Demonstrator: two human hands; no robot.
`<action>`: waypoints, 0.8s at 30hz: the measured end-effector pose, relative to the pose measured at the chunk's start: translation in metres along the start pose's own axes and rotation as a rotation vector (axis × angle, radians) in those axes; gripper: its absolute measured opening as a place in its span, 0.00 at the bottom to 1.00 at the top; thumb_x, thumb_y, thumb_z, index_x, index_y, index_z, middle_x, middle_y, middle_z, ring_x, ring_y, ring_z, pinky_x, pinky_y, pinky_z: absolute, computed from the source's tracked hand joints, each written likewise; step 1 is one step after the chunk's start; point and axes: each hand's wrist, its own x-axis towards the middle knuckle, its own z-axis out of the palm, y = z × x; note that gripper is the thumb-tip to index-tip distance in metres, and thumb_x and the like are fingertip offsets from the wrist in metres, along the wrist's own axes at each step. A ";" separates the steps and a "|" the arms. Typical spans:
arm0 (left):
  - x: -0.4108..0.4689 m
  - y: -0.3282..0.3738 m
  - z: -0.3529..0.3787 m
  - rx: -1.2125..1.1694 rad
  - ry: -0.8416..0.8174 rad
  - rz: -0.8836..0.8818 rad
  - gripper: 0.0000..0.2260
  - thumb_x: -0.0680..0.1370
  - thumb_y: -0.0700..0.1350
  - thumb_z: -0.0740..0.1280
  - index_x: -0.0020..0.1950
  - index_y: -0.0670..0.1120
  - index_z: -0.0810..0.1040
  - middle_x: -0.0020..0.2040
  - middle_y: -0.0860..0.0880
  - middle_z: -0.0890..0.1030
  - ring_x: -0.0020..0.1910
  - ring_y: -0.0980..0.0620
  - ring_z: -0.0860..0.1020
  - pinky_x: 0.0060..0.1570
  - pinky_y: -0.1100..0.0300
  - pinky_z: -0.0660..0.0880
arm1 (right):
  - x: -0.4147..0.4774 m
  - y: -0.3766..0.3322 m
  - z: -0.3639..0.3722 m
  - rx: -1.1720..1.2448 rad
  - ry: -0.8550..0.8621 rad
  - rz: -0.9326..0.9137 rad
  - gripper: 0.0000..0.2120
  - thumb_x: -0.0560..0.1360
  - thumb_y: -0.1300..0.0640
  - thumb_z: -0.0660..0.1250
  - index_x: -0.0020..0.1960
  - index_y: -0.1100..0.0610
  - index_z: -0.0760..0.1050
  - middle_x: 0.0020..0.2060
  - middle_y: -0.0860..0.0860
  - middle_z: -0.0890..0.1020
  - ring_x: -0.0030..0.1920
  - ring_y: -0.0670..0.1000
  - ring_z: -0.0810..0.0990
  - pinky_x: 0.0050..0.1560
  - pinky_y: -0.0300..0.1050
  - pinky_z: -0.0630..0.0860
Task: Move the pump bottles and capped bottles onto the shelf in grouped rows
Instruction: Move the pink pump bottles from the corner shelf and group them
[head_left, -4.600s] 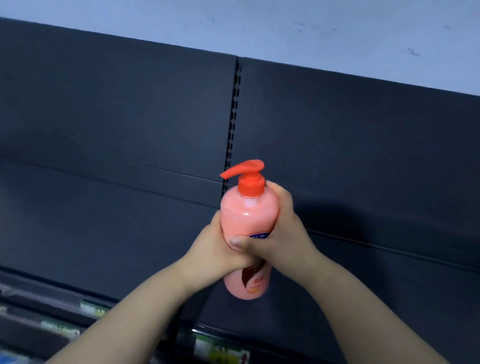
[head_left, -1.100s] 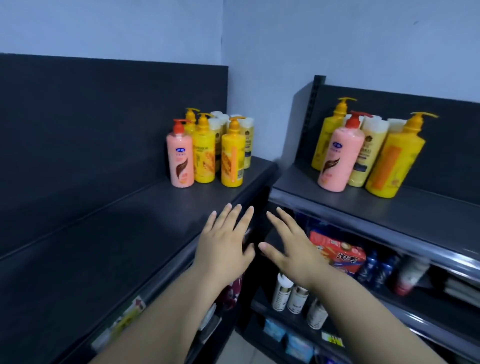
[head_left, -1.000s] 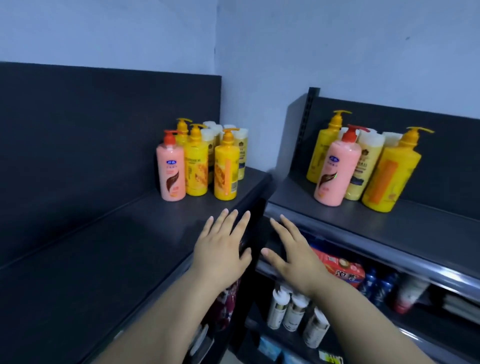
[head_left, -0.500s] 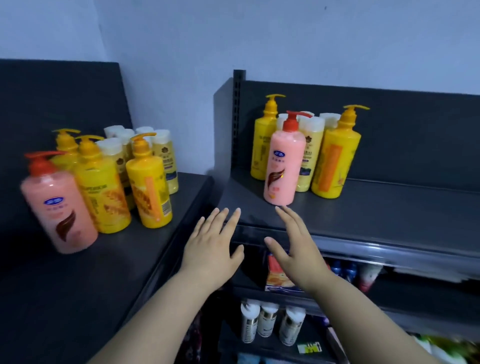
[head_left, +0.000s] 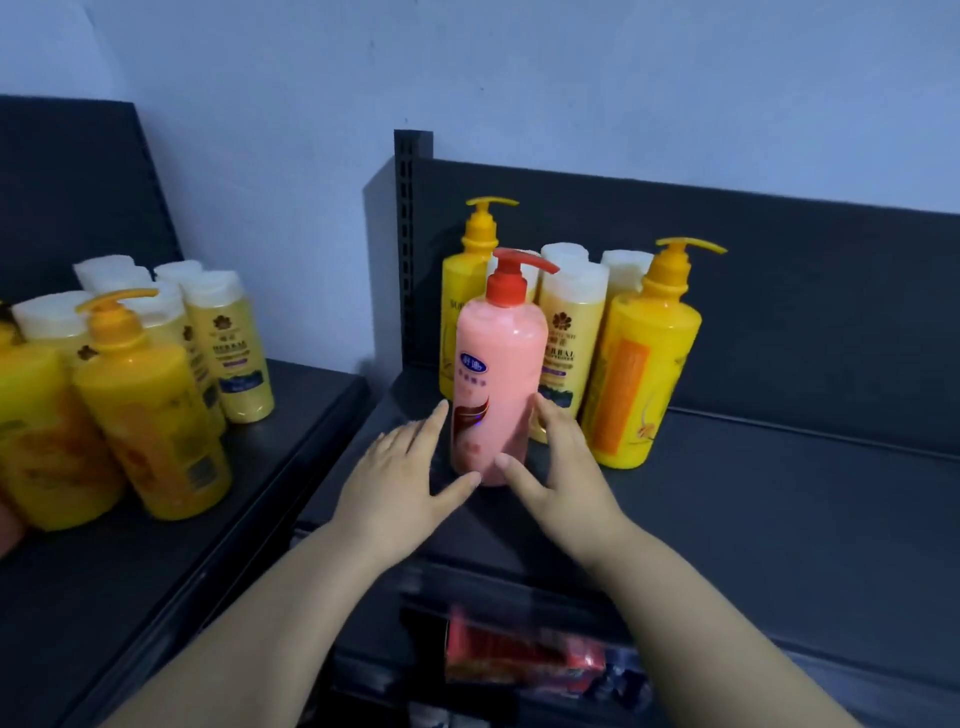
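A pink pump bottle (head_left: 497, 364) with a red pump stands upright near the front of the right-hand dark shelf (head_left: 779, 499). My left hand (head_left: 402, 473) and my right hand (head_left: 563, 467) flank its base with straight, spread fingers; the fingertips lie at its sides, and neither hand curls round it. Behind it stand two yellow pump bottles (head_left: 641, 364) (head_left: 467, 291) and several white-capped yellow bottles (head_left: 571, 332). The left-hand shelf (head_left: 156, 571) holds yellow pump bottles (head_left: 150, 415) in front and white-capped bottles (head_left: 228, 348) behind them.
The two shelves meet at a corner below a blue-grey wall, with an upright slotted post (head_left: 408, 249) between them. Under the right shelf, a lower level holds a red packet (head_left: 514, 649), blurred. The right shelf's surface stretches bare to the right.
Both hands have reached forward from below the shelf edge to either side of the pink bottle. The view has swung right and closer to the right shelf.
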 end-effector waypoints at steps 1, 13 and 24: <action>0.010 0.004 0.004 -0.189 -0.042 -0.032 0.41 0.70 0.68 0.62 0.77 0.58 0.46 0.75 0.53 0.60 0.74 0.55 0.58 0.72 0.55 0.58 | 0.012 0.003 -0.001 0.040 0.003 0.012 0.40 0.72 0.41 0.67 0.76 0.53 0.52 0.73 0.49 0.62 0.72 0.45 0.60 0.72 0.46 0.61; 0.070 0.037 0.028 -0.943 0.090 -0.079 0.31 0.67 0.33 0.75 0.65 0.46 0.64 0.55 0.46 0.79 0.49 0.54 0.82 0.37 0.56 0.79 | 0.072 0.008 0.011 0.193 0.165 0.003 0.46 0.60 0.36 0.74 0.70 0.51 0.57 0.63 0.47 0.72 0.61 0.47 0.72 0.59 0.46 0.73; 0.072 0.037 0.031 -0.733 0.146 -0.188 0.33 0.63 0.35 0.77 0.64 0.43 0.67 0.52 0.49 0.78 0.50 0.48 0.81 0.35 0.44 0.81 | 0.079 0.017 0.009 0.177 0.096 -0.027 0.49 0.58 0.33 0.71 0.72 0.50 0.56 0.65 0.48 0.69 0.65 0.49 0.69 0.62 0.49 0.71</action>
